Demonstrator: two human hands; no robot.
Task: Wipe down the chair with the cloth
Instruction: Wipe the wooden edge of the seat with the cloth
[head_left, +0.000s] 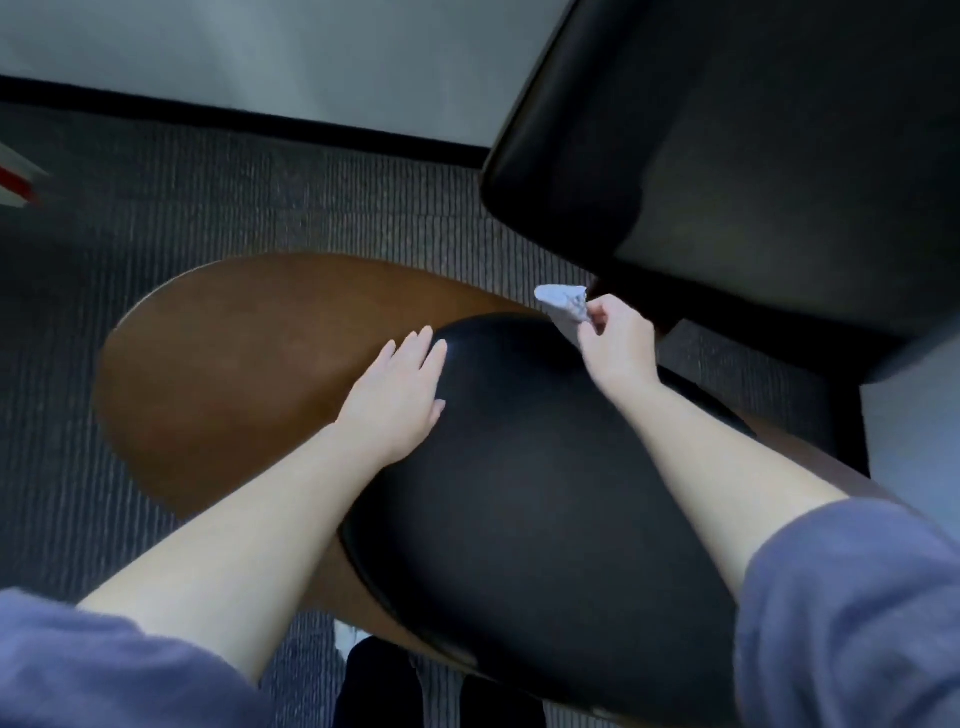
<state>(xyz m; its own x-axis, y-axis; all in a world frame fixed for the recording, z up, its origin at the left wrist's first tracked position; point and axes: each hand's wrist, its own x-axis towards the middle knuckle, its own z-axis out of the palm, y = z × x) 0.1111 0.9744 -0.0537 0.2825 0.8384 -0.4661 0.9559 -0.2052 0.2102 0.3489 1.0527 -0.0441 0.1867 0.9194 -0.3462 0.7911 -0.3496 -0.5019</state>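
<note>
Now our right hand (618, 345) pinches the cloth (563, 301) above the far end of the chair (234, 374) — its black cushion (519, 493) runs back toward us below — while our left hand (395, 397) rests flat on it.

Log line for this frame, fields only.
left hand: flat on chair | right hand: pinches cloth near chair's far edge | cloth contact: cannot tell

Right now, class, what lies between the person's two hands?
Only bare black chair cushion lies between the left hand and the right hand, which pinches the cloth, as the head view shows.
</note>
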